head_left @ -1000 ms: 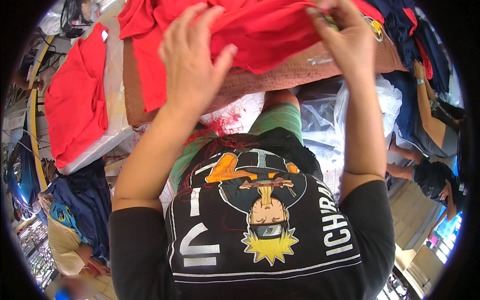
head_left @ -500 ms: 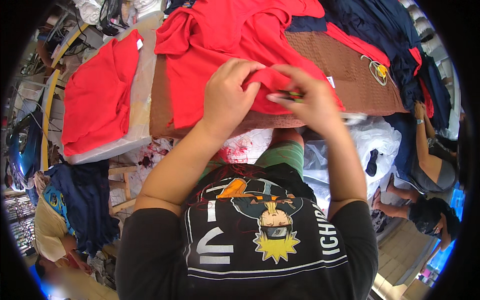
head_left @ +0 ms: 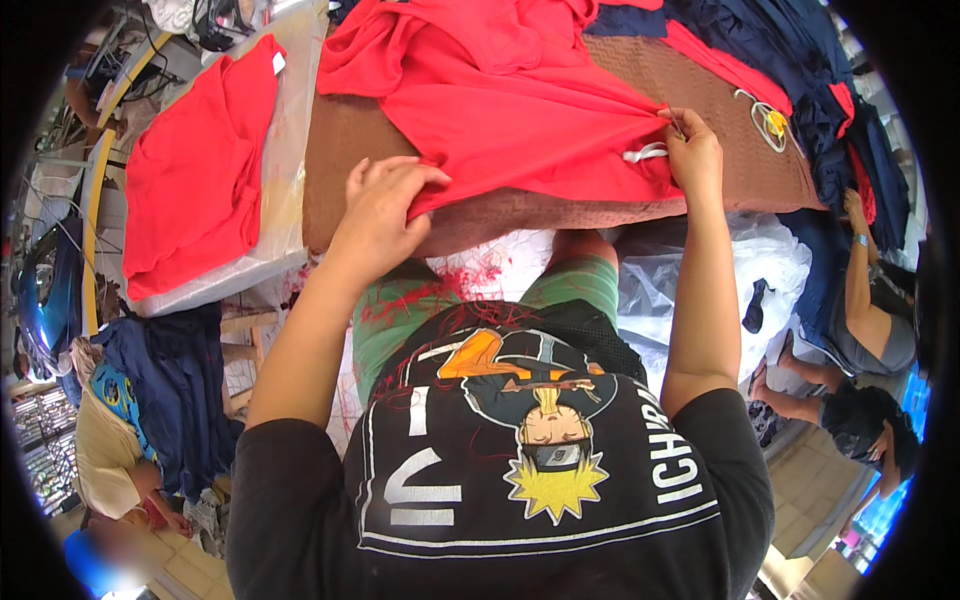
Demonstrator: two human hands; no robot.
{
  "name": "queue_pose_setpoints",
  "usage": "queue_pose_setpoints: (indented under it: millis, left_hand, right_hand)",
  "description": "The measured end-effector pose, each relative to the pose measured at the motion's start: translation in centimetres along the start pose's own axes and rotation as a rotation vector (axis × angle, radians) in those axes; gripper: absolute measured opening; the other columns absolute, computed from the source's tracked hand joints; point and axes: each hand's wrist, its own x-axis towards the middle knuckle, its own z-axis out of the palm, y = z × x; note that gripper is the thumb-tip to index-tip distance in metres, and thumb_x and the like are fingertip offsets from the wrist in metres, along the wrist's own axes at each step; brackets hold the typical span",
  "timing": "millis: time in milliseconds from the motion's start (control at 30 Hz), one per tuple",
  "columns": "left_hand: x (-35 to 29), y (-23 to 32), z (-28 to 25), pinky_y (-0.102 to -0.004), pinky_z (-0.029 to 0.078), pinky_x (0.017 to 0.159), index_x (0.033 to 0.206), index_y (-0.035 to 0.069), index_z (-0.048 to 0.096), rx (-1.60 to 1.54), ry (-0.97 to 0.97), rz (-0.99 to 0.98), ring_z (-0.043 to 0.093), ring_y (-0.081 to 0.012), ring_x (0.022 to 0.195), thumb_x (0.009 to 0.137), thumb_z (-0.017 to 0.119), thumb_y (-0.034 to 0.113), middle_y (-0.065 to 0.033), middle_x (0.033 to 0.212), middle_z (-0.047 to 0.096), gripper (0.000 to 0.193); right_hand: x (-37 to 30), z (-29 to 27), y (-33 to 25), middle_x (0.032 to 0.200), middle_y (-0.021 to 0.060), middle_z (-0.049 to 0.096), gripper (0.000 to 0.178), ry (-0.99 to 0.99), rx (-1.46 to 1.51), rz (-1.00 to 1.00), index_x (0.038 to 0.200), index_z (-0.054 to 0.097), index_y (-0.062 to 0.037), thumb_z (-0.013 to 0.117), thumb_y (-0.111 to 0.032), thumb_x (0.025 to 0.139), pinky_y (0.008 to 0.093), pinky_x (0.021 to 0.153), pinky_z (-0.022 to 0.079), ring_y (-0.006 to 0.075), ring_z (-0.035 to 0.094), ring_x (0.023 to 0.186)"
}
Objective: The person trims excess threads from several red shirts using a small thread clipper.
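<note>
The person wore a black T-shirt [head_left: 620,550] with plain short sleeves [head_left: 290,490] ending near the elbows. Its front carried a cartoon figure [head_left: 552,432] with spiky yellow hair [head_left: 558,492], a dark headband [head_left: 555,457] with a grey plate, and black and orange clothes. Bold white lettering [head_left: 425,495] flanked the figure, and thin white lines [head_left: 540,547] edged the print. Black mesh [head_left: 602,335] showed near the green shorts [head_left: 572,286]. Loose red threads [head_left: 490,316] lay on the shirt and shorts. The left hand [head_left: 382,215] and right hand [head_left: 696,157] were bare.
</note>
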Motion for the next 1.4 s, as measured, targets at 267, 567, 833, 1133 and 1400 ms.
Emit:
queue_pose_setpoints:
  millis: [267,567,833,1133,1400]
  left_hand:
    - [0.4,-1.1,-2.2,-0.0336,0.047,0.087,0.101,0.005,0.066,-0.39,0.144,-0.149,0.061,-0.0249,0.099,0.081,0.07,0.02,-0.0099,0.102,0.065,0.025]
    - [-0.1,1.5,2.1,-0.0385,0.046,0.081,0.099,0.007,0.061,-0.028,0.153,0.008,0.059,-0.0266,0.088,0.071,0.076,0.016,-0.0083,0.095,0.061,0.033]
    - [2.9,0.1,-0.7,-0.0317,0.047,0.069,0.092,0.006,0.058,-0.153,0.728,-0.242,0.055,-0.0217,0.075,0.064,0.06,-0.012,-0.0073,0.085,0.053,0.034]
    - [-1.3,-1.2,-6.4,-0.0272,0.046,0.065,0.098,0.002,0.062,-0.241,-0.527,-0.433,0.056,-0.0135,0.071,0.076,0.071,0.006,-0.0042,0.08,0.06,0.024]
    - [3.4,-0.8,0.7,-0.027,0.051,0.071,0.106,0.003,0.066,-0.257,0.238,-0.237,0.061,-0.0148,0.076,0.08,0.074,0.017,-0.0074,0.1,0.065,0.031]
  right_hand:
    - [-1.4,-2.9,-6.2,0.097,0.0113,0.069,0.023,-0.132,0.28,-0.153,0.109,0.066,-0.0109,0.063,-0.008,0.086,0.0346,0.077,0.052,0.0225,0.067,0.091]
    - [-5.8,2.5,-7.9,0.112,0.0087,0.062,0.026,-0.478,-0.046,-0.576,0.103,0.065,-0.0073,0.066,-0.002,0.077,0.037,0.078,0.052,0.0298,0.064,0.09]
    - [-3.5,-0.5,-12.5,0.085,0.0077,0.068,0.011,-0.05,0.289,-0.434,0.098,0.064,-0.004,0.064,-0.003,0.087,0.0261,0.07,0.05,0.0081,0.062,0.079]
    - [-3.3,-2.3,-7.8,0.092,0.0099,0.068,0.019,-0.61,-0.09,-0.356,0.102,0.064,0.0001,0.063,-0.001,0.083,0.0302,0.079,0.049,0.0192,0.064,0.086]
    - [-4.8,3.8,-12.5,0.11,0.0121,0.064,0.03,-0.503,0.175,-0.65,0.106,0.066,-0.0072,0.06,0.002,0.078,0.0367,0.085,0.05,0.0298,0.063,0.1]
